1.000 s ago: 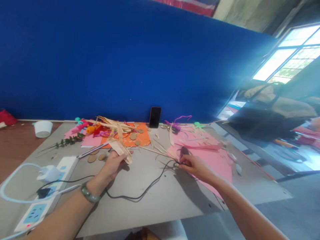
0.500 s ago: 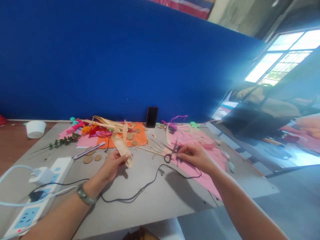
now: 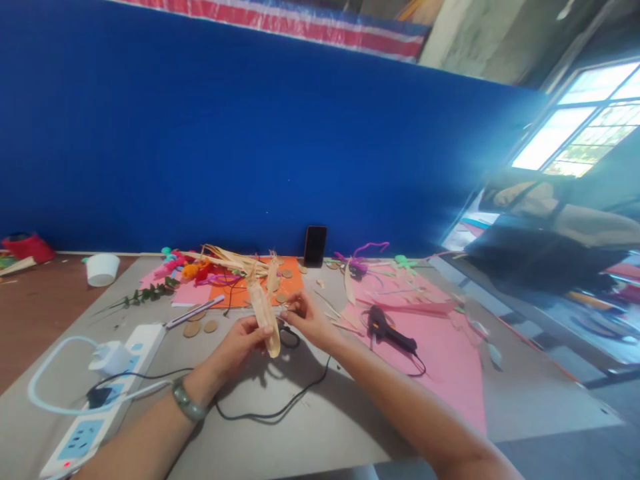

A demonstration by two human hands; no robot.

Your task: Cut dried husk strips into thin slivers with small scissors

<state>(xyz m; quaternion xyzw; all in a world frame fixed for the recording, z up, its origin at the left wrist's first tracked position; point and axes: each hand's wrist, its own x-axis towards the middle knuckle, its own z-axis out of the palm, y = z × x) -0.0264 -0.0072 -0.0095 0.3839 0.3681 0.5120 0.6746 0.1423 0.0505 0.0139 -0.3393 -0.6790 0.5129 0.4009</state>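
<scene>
- Blue partition (image 3: 285,147): is standing along the far edge of the grey tabletop (image 3: 240,447).
- Striped red-and-white sheeting (image 3: 300,30): is showing above the partition.
- Paned window (image 3: 590,120): is glowing brightly beyond the far right corner.
- Brown surface (image 3: 50,307): is extending beyond the left edge.

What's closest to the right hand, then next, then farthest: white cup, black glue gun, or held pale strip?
From the right hand, head view:
1. Held pale strip: just left.
2. Black glue gun: right, on pink paper.
3. White cup: far left.
</scene>
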